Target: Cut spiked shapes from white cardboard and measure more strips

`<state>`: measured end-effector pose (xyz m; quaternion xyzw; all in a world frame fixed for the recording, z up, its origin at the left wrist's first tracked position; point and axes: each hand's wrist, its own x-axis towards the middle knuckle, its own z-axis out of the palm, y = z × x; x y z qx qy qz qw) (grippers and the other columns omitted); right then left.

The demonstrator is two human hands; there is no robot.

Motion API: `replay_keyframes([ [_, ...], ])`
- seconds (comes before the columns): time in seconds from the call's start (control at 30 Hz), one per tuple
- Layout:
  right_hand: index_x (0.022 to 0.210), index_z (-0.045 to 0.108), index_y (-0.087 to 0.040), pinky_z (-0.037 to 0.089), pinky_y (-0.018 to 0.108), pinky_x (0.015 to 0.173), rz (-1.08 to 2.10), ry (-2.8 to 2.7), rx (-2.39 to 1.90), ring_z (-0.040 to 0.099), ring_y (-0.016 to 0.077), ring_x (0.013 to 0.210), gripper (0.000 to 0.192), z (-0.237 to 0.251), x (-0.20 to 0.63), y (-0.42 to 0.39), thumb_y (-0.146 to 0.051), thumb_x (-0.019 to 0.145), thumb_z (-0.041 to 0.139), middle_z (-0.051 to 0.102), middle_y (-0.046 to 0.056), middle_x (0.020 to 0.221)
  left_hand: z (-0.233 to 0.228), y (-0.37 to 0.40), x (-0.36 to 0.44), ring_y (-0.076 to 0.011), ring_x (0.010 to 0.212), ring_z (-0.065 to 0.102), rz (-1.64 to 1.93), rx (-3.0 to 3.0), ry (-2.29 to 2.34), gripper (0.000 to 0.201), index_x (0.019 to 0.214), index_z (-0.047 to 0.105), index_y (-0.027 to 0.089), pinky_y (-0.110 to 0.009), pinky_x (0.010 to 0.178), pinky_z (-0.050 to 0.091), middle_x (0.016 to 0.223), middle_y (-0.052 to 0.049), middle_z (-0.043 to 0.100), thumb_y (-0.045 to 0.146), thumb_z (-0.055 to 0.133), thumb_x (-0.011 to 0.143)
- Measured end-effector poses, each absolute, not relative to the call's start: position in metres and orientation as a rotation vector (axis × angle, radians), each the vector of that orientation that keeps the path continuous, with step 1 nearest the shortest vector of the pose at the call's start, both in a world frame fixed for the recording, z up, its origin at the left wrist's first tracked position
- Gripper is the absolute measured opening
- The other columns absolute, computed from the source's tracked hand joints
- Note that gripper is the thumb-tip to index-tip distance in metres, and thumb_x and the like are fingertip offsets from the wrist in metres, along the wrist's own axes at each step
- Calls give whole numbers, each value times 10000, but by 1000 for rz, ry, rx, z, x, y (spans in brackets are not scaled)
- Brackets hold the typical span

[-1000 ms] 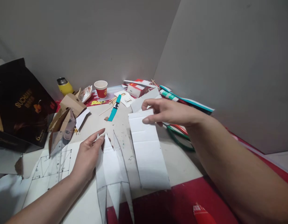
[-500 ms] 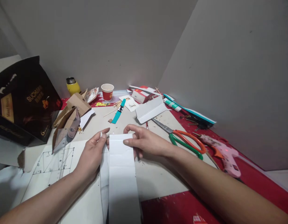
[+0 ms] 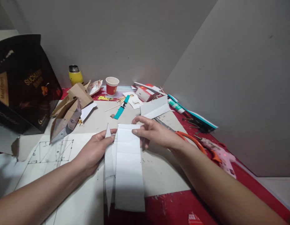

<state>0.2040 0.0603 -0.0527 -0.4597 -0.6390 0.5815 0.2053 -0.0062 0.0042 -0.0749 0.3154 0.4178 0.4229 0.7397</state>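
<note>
Since a second ago the right hand (image 3: 154, 132) has slid the white card strip (image 3: 128, 165) over the pointed cutout (image 3: 109, 168), which the left hand (image 3: 95, 150) pinches near the worktop's (image 3: 163, 175) middle; both hands now grip the stacked pieces' far ends.

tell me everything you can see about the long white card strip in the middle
The white card strip is a long rectangle of stiff matte card, faintly creased across near its far end. It lies flat, running lengthwise from the hands toward the camera, overlapping a pointed white cutout. The right hand pinches its far right corner; the left hand holds its far left edge with the cutout.
</note>
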Motion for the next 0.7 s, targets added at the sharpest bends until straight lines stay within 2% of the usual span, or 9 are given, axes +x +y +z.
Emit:
replay_keyframes([
  [0.13,980,472,-226,450,181,386,1558,-1788,-1308,539,99,419,270,-41,219,66,-382,827,631,563,-81,538,-76,4,-6,-208,733,696,946,757,1055,399,1158,683,175,-321,710,508,871,-85,766,287,706,775],
  [0.3,989,551,-221,411,198,406,1393,-1846,-1444,495,98,454,269,-31,237,75,-416,822,631,495,-71,553,-76,4,-6,-185,668,660,1008,811,1177,430,1131,662,134,-305,658,488,819,-79,749,201,705,708],
  [0.5,1025,563,-212,397,244,447,1316,-1978,-1523,454,117,456,334,-50,241,88,-459,804,609,477,-67,531,-75,2,-5,-172,661,638,1068,877,1268,343,1017,672,154,-293,635,475,870,-78,734,168,693,676],
  [0.7,1010,597,-211,367,243,487,1180,-2109,-1507,458,131,544,307,-66,235,91,-445,812,569,487,-52,627,-77,-1,-4,-162,638,612,1068,916,1288,262,917,682,169,-271,601,455,756,-31,699,214,724,662],
])
